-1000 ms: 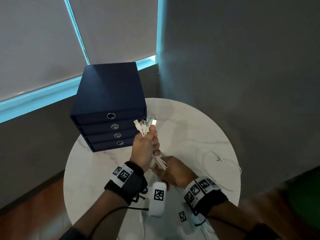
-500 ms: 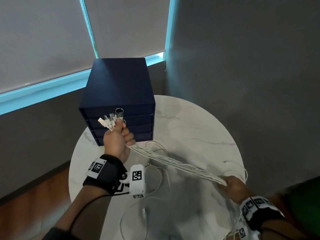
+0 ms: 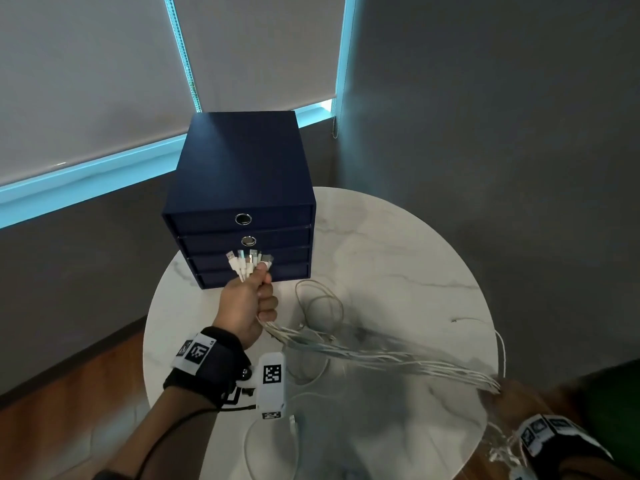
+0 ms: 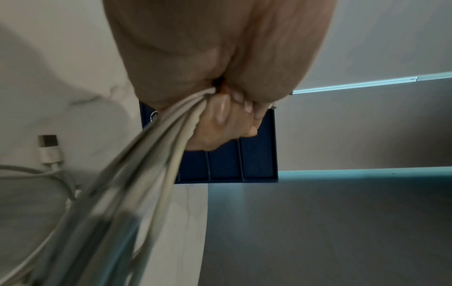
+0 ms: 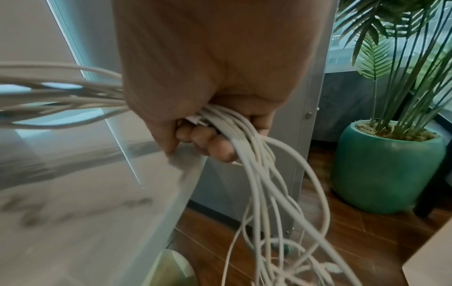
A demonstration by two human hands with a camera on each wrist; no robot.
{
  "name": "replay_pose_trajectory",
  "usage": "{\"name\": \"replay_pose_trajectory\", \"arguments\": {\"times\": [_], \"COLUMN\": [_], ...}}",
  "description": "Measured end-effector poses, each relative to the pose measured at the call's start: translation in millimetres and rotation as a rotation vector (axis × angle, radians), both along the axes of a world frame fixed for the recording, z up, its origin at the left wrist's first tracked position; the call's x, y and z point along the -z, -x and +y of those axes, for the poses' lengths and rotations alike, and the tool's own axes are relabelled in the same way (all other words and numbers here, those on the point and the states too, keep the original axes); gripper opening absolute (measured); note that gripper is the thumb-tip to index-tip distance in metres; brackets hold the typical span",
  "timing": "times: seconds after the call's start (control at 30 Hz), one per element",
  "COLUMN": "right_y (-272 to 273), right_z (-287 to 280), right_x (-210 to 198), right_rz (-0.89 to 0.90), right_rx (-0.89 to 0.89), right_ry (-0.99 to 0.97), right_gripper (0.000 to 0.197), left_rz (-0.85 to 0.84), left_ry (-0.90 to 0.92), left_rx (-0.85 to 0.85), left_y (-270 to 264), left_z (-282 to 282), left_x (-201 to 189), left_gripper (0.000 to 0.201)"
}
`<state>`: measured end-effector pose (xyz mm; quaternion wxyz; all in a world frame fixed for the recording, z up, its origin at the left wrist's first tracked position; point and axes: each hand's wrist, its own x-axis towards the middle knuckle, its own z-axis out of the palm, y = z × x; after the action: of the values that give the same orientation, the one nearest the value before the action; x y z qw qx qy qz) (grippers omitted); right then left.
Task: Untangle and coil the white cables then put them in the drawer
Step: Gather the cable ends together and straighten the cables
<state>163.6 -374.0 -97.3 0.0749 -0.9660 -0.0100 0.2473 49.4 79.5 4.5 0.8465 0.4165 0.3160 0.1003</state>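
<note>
Several white cables (image 3: pixel 381 358) run taut as one bundle across the round marble table (image 3: pixel 398 258). My left hand (image 3: pixel 247 303) grips the bundle near its plugs (image 3: pixel 250 259), which fan out in front of the navy drawer unit (image 3: pixel 242 202). At the table's right edge my right hand (image 3: pixel 512 393) grips the same bundle (image 5: pixel 232 123), and the loose ends (image 5: pixel 281 222) hang below it over the floor. The left wrist view shows my fingers (image 4: pixel 225 120) curled round the cables (image 4: pixel 151 154). All the drawers are closed.
Slack cable loops (image 3: pixel 320 306) lie on the table by the drawer unit, and one more cable with a USB plug (image 4: pixel 49 149) lies near the front edge. A potted plant in a green pot (image 5: pixel 384 166) stands on the wooden floor to the right. Grey walls close the corner behind.
My hands have drawn apart: the right slid along the bundle to the table's right edge, pulling it taut, while the left moved a little left, then held with the plugs.
</note>
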Motion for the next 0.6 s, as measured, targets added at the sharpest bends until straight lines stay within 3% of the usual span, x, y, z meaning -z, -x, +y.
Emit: {"name": "replay_pose_trajectory", "arguments": {"times": [0.13,0.2,0.3,0.33,0.4,0.47,0.53,0.6], "right_y": [9,-1,-23,-27,-32,-32,-24,1], "right_z": [20,16,19,27,56,98,139,186], "right_x": [-21,-21,-16,-22,-44,-67,-72,-76], "right_rz": [0.127,0.198,0.315,0.346,0.360,0.332,0.262,0.184], "right_rx": [-0.009,-0.150,-0.209,-0.259,-0.383,-0.464,-0.490,-0.495], "right_ry": [-0.016,0.072,0.166,0.241,0.280,0.165,-0.091,-0.410], "right_gripper": [0.019,0.041,0.090,0.095,0.086,0.063,0.029,0.013], "left_rz": [0.030,0.049,0.084,0.098,0.127,0.152,0.165,0.161], "left_ry": [-0.078,-0.097,-0.116,-0.116,-0.106,-0.089,-0.094,-0.115], "left_rx": [0.033,0.060,0.112,0.127,0.165,0.220,0.268,0.280], "left_y": [1,1,2,3,4,7,10,11], "left_z": [-7,-11,-15,-15,-15,-15,-16,-19], "left_x": [6,9,11,11,12,10,7,7], "left_gripper": [0.035,0.035,0.034,0.034,0.034,0.035,0.036,0.036]}}
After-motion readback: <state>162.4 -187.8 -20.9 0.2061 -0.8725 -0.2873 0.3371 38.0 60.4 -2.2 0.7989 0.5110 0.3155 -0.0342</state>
